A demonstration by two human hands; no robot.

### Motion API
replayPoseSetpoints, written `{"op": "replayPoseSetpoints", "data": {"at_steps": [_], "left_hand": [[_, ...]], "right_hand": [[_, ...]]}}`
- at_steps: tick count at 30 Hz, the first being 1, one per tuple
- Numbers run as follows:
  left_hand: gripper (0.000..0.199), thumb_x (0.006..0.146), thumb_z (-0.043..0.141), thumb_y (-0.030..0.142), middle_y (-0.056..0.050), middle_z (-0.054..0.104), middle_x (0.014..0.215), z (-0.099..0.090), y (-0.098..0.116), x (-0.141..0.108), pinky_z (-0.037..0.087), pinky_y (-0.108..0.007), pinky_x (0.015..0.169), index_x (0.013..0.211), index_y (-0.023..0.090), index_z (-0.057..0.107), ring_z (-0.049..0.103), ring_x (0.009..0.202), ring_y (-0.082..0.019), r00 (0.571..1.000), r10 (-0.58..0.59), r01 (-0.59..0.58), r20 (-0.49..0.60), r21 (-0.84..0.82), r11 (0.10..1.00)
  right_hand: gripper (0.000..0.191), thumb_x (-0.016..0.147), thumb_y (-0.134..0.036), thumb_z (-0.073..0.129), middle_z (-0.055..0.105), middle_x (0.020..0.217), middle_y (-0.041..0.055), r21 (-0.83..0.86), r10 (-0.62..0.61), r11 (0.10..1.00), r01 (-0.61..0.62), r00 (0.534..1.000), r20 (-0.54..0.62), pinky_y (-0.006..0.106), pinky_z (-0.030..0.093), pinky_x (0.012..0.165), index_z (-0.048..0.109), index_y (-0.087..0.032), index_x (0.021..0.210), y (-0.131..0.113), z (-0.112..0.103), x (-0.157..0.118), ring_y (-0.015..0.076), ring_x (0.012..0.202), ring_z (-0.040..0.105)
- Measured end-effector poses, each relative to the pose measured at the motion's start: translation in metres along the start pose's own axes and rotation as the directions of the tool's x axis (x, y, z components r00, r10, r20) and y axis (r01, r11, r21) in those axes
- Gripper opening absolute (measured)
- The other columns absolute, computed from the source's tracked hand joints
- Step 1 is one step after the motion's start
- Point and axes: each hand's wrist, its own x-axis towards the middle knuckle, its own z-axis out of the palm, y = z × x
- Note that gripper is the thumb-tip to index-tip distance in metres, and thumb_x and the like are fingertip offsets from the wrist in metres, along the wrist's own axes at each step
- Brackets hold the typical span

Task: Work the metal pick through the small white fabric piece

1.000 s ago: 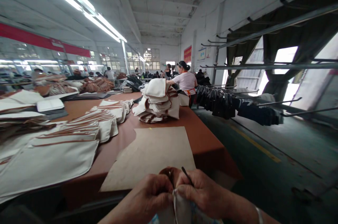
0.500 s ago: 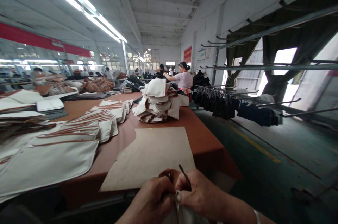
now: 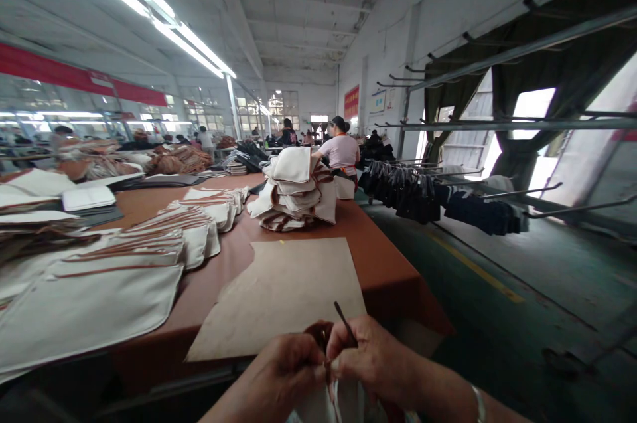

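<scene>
My left hand (image 3: 288, 370) and my right hand (image 3: 371, 360) meet at the bottom edge, both pinching a small piece of pale fabric (image 3: 343, 403) between them. A thin dark tool (image 3: 343, 320) sticks up from my right hand's fingers. Just beyond my hands a brown cardboard pattern (image 3: 286, 293) lies flat on the brown table (image 3: 383, 257). Much of the fabric is hidden by my hands and the frame edge.
Rows of cream fabric pieces with brown trim (image 3: 99, 290) cover the table's left. A folded stack of the same pieces (image 3: 296, 190) stands further back. A person in a white shirt (image 3: 343, 151) works beyond it. Metal racks with dark garments (image 3: 428, 194) line the right aisle.
My hands have shifted slightly, and the dark tool now points a little higher. The far person has lowered an outstretched arm.
</scene>
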Motion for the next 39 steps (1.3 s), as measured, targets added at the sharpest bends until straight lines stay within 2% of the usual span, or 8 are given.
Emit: {"op": "replayPoseSetpoints", "data": {"at_steps": [8, 15, 20, 24, 28, 32, 35, 39], "left_hand": [[0.034, 0.078, 0.062, 0.047, 0.002, 0.047, 0.071, 0.005, 0.018, -0.001, 0.025, -0.024, 0.056, 0.075, 0.014, 0.058, 0.037, 0.066, -0.013, 0.998, -0.014, 0.017, -0.057, 0.061, 0.998], [0.016, 0.083, 0.057, 0.032, 0.003, 0.048, 0.070, 0.002, -0.001, -0.005, 0.031, -0.021, 0.054, 0.077, 0.017, 0.055, 0.040, 0.064, -0.012, 0.970, 0.226, -0.195, -0.092, 0.265, 0.944], [0.013, 0.088, 0.047, 0.017, -0.006, 0.064, 0.087, 0.005, -0.020, -0.003, 0.043, -0.021, 0.065, 0.084, 0.018, 0.060, 0.058, 0.075, -0.014, 0.853, 0.518, -0.389, -0.066, 0.581, 0.715], [0.021, 0.092, 0.044, 0.019, -0.008, 0.069, 0.088, 0.009, -0.035, 0.003, 0.046, -0.022, 0.061, 0.089, 0.019, 0.065, 0.066, 0.073, -0.016, 0.828, 0.559, -0.312, -0.049, 0.788, 0.531], [0.023, 0.087, 0.041, 0.012, -0.006, 0.069, 0.078, 0.012, -0.063, 0.015, 0.040, -0.026, 0.049, 0.085, 0.021, 0.063, 0.065, 0.058, -0.017, 0.731, 0.682, -0.275, -0.007, 0.912, 0.304], [0.023, 0.083, 0.040, 0.010, -0.007, 0.068, 0.079, 0.017, -0.081, 0.024, 0.036, -0.029, 0.047, 0.084, 0.022, 0.058, 0.063, 0.054, -0.018, 0.673, 0.740, -0.247, 0.005, 0.944, 0.218], [0.022, 0.083, 0.037, 0.009, -0.007, 0.066, 0.076, 0.021, -0.073, 0.022, 0.033, -0.030, 0.048, 0.077, 0.022, 0.054, 0.062, 0.056, -0.019, 0.666, 0.743, -0.236, -0.063, 0.928, 0.290], [0.019, 0.087, 0.040, 0.017, -0.004, 0.060, 0.073, 0.019, -0.032, 0.009, 0.036, -0.025, 0.057, 0.071, 0.020, 0.049, 0.055, 0.062, -0.015, 0.864, 0.460, -0.226, -0.205, 0.658, 0.718]], "right_hand": [[0.021, 0.069, -0.033, 0.067, 0.056, 0.064, -0.0022, 0.017, -0.048, 0.999, 0.047, 0.997, 0.059, 0.019, 0.033, 0.049, 0.062, -0.015, 0.076, -0.002, -0.004, -0.004, 0.0094, 0.056, 0.045], [0.019, 0.062, -0.029, 0.066, 0.053, 0.057, -0.0037, 0.120, 0.064, 0.991, -0.067, 0.998, 0.024, 0.021, 0.025, 0.042, 0.064, -0.015, 0.074, 0.010, -0.002, -0.005, 0.0083, 0.045, 0.037], [0.018, 0.061, -0.028, 0.069, 0.053, 0.057, -0.0028, 0.224, -0.012, 0.974, 0.010, 1.000, 0.007, 0.020, 0.025, 0.044, 0.068, -0.012, 0.070, 0.019, -0.001, -0.003, 0.0067, 0.047, 0.037], [0.018, 0.063, -0.028, 0.070, 0.055, 0.056, -0.0027, 0.221, 0.017, 0.975, -0.018, 1.000, 0.006, 0.020, 0.026, 0.044, 0.070, -0.013, 0.071, 0.025, 0.000, -0.001, 0.0067, 0.046, 0.038], [0.017, 0.063, -0.027, 0.070, 0.057, 0.057, -0.0025, 0.217, 0.028, 0.976, -0.029, 1.000, 0.011, 0.020, 0.027, 0.043, 0.070, -0.013, 0.073, 0.029, 0.000, 0.000, 0.0071, 0.044, 0.040], [0.015, 0.062, -0.025, 0.067, 0.055, 0.053, -0.0029, 0.247, 0.050, 0.968, -0.055, 0.998, 0.027, 0.021, 0.026, 0.043, 0.069, -0.013, 0.071, 0.031, 0.002, 0.003, 0.0079, 0.043, 0.038], [0.013, 0.059, -0.022, 0.069, 0.057, 0.056, -0.0020, 0.299, -0.014, 0.954, 0.004, 0.999, 0.032, 0.020, 0.029, 0.048, 0.068, -0.011, 0.067, 0.027, 0.004, 0.002, 0.0078, 0.050, 0.042], [0.017, 0.060, -0.024, 0.073, 0.057, 0.059, -0.0023, 0.263, -0.039, 0.964, 0.030, 0.999, 0.029, 0.020, 0.029, 0.049, 0.068, -0.010, 0.067, 0.014, 0.004, -0.008, 0.0069, 0.053, 0.043]]}}
